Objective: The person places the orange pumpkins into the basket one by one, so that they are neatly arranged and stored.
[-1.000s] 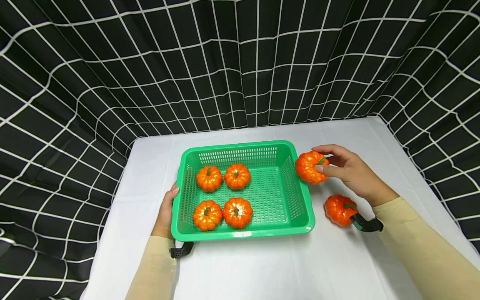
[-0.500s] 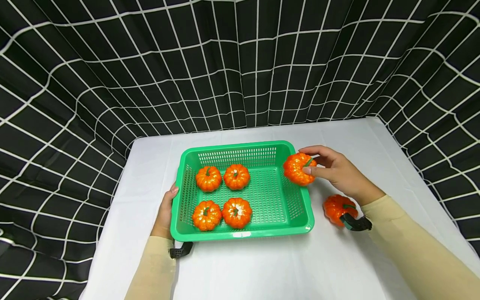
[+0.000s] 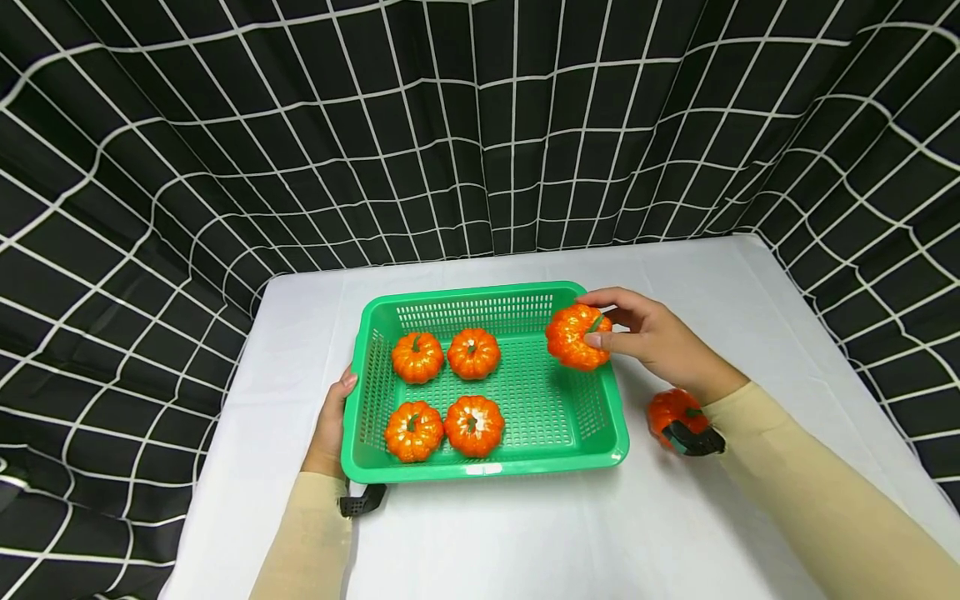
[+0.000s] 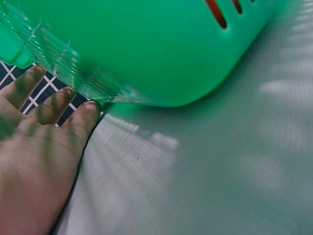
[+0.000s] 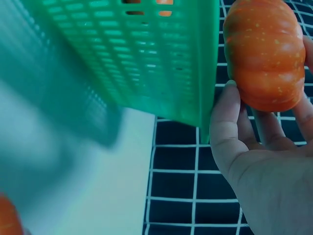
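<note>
My right hand (image 3: 633, 329) grips an orange toy pumpkin (image 3: 572, 337) with a green stem, thumb on its near side and fingers on the far side. It is held over the right end of the green plastic basket (image 3: 480, 473); in the right wrist view the pumpkin (image 5: 266, 54) shows beside the basket wall (image 5: 161, 63). My left hand (image 3: 327, 425) touches the basket's left side, its fingers fairly straight in the left wrist view. Inside the basket, toward the left, sit several pumpkins (image 3: 476, 426) in two rows. Another pumpkin (image 3: 663, 408) lies on the table, partly hidden by the right wrist strap.
A white cloth (image 3: 517, 533) covers the table. Black curtains (image 3: 480, 150) with a white grid stand behind it and at both sides. Within the basket, the right half shows bare slotted floor (image 3: 532, 408).
My right hand has carried its pumpkin leftward, from the basket's right rim to above the inside. The left hand and basket are practically still.
</note>
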The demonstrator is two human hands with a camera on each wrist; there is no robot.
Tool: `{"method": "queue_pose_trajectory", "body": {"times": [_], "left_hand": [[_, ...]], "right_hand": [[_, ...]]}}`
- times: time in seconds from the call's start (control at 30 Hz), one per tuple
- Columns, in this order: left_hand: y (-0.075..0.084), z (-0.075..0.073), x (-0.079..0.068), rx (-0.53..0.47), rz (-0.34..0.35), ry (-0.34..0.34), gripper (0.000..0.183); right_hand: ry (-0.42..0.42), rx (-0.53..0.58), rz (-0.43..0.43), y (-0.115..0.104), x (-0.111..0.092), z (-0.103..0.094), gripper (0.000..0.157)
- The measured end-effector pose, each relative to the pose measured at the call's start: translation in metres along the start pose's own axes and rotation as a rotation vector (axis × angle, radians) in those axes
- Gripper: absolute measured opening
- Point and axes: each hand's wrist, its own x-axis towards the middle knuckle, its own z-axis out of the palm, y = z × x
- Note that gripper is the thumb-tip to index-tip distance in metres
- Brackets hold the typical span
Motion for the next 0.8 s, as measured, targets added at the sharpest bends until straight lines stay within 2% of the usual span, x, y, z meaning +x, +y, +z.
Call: {"method": "queue_pose_trajectory", "body": {"times": [0.17,0.57,0.8], "left_hand": [[0.0,0.0,-0.001,-0.017,-0.001,-0.008,0.073],[0.002,0.001,0.0,-0.013,0.006,-0.015,0.074],[0.002,0.002,-0.001,-0.013,0.0,-0.004,0.074]], "right_hand": [[-0.039,-0.002,-0.06,-0.003,0.008,0.006,0.046],[-0.089,0.012,-0.091,-0.011,0.026,0.028,0.048],[-0.12,0.026,-0.129,-0.007,0.036,0.039,0.045]]}}
